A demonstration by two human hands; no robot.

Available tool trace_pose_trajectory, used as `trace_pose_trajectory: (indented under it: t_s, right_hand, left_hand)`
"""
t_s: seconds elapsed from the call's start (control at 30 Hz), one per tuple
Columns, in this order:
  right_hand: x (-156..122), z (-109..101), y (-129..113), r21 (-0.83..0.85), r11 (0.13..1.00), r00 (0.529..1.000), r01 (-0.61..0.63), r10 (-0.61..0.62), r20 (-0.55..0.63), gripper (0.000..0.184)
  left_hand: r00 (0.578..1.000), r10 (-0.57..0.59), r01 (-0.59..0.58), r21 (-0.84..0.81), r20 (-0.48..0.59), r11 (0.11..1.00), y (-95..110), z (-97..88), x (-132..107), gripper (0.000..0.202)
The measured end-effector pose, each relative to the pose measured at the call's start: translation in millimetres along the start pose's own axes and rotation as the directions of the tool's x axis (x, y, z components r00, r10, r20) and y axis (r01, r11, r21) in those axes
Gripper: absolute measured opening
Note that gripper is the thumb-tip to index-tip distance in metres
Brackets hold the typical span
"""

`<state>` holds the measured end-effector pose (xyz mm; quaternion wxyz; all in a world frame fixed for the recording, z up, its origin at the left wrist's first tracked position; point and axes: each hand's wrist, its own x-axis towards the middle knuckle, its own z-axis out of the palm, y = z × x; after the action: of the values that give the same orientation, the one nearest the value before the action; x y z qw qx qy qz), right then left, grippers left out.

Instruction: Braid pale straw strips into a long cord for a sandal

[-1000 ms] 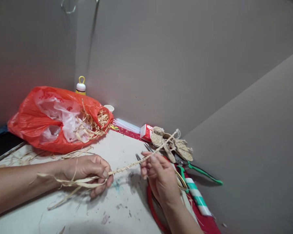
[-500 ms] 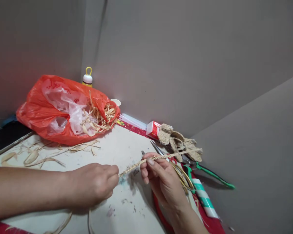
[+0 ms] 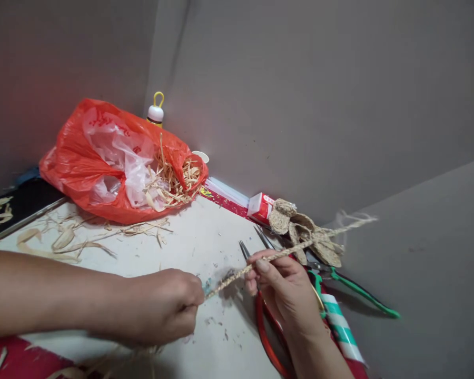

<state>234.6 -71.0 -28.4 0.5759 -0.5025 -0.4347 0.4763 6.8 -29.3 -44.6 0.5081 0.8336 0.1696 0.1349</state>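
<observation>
A thin braided straw cord [image 3: 282,253] stretches slantwise above the white board, its frayed far end reaching up to the right in front of the wall. My left hand [image 3: 169,302] is closed in a fist on the cord's lower end; the strands inside it are hidden. Between thumb and fingers, my right hand [image 3: 278,284] pinches the cord further along. Blurred loose strands hang below my left fist. Red-handled scissors [image 3: 263,321] lie on the board beside and partly behind my right hand.
A red plastic bag [image 3: 75,173] of dry straw strips stands at the back left, near a yellow-and-white bottle [image 3: 155,113]. Coiled straw pieces [image 3: 282,217], a red-and-white box [image 3: 259,206], green-handled pliers [image 3: 363,292] and a striped roll [image 3: 342,329] line the right edge by the wall.
The view has shifted, so the scene sits further right. More of the cord extends past my right hand, its frayed end now up at the right. The red-handled scissors show more.
</observation>
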Motion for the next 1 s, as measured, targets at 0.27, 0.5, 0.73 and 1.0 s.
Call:
trace_pose_trajectory:
  t_s: [0.27,0.5,0.73,1.0]
  right_hand:
    - [0,2,1,0.128,0.992,0.992,0.018,-0.001,-0.129,0.024]
    - [-7,15,0,0.108,0.991,0.958,0.077,-0.043,-0.285,0.034]
    - [-6,14,2,0.073,0.995,0.944,0.068,-0.04,-0.327,0.031]
    - [-5,12,2,0.065,0.983,0.929,0.172,-0.14,-0.342,0.032]
  left_hand:
    - [0.916,-0.103,0.387,-0.788,0.387,0.479,0,-8.8,15,0.013]
    - [0.911,-0.09,0.409,-0.857,0.402,0.314,-17,-9.9,20,0.017]
    - [0.923,-0.08,0.383,-0.873,0.377,0.301,-22,-12.6,24,0.017]
    - [0.911,-0.041,0.393,-0.834,0.411,0.388,-27,-11.5,20,0.015]
